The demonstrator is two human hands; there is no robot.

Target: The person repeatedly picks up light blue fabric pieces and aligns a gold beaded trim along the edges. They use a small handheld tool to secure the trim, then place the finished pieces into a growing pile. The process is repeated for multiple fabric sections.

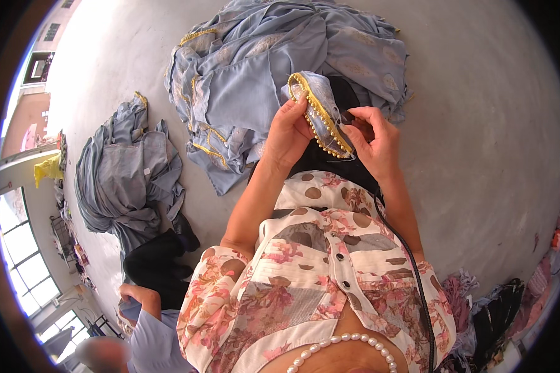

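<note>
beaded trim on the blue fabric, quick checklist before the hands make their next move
1. Left hand has hold of the blue fabric piece: ok, fingers wrap its edge.
2. Right hand pinches the lower end of the gold beaded trim: ok.
3. Trim in plain sight between both hands: ok, it runs in a curve from top to lower right.
4. Any tool or needle in the right fingers: cannot tell, too small to see.
5. Large pile of blue garments apart from the held piece: cannot tell, the piece overlaps it in the view.
6. Nearby person away from the hands: ok, at lower left.
</note>
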